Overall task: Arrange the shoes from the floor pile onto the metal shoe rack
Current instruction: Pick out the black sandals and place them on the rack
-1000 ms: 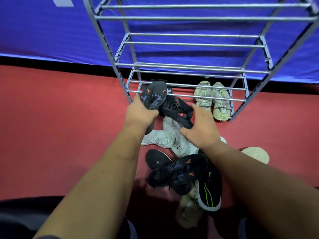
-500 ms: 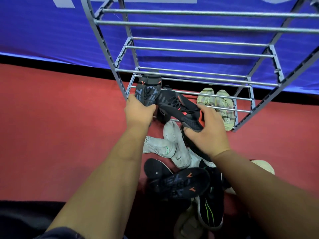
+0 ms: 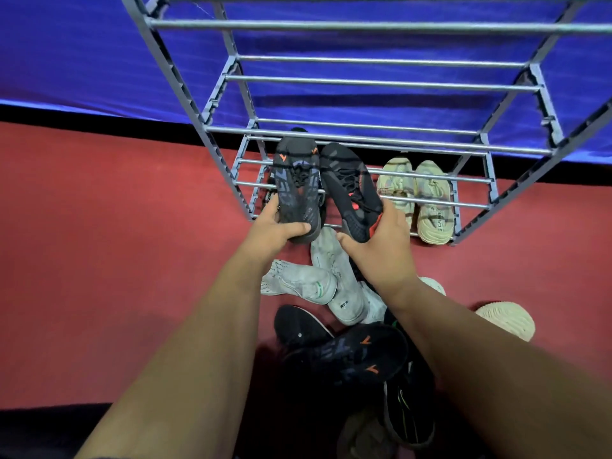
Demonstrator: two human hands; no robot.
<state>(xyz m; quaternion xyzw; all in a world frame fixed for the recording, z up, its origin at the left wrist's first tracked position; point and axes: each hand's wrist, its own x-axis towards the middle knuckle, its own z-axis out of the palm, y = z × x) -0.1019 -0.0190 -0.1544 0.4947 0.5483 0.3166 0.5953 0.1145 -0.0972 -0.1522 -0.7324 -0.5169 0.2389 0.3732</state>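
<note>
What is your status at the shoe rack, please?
Left hand gripping black shoe, sole up. Right hand gripping its mate. Both at bottom shelf. Nothing blocking.

Both bare arms reach straight out toward 12 o'clock, side by side. The left hand (image 3: 276, 228) is curled shut around a black shoe (image 3: 298, 190) — thumb on top. The right hand (image 3: 381, 250) grips another black shoe (image 3: 352, 190) — fingers wrapped round its heel, wrist a little bent.
</note>
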